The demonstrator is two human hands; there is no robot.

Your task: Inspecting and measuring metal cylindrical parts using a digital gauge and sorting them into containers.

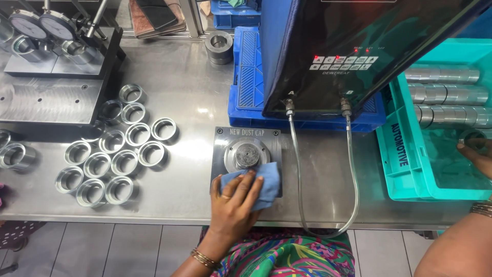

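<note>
Risk: left hand (237, 197) pressing blue cloth (259, 185) flat at lower centre could snag the round fixture (247, 155), while right hand (477, 156), fingers curled on a metal ring (472, 137) at far right, might fumble it into the teal crate (405, 154).

The blue cloth (259, 184) and the left hand (234, 197) covered the lower part of the grey fixture plate (221, 154). The right hand (475, 156) was cut off by the picture's right edge inside the teal crate (405, 159); whether it gripped the metal ring (471, 137) at its fingertips could not be determined. The black machine (359, 46) hid most of the blue tray (246, 82). The dial gauges (41, 23) were cropped at the top edge.
</note>
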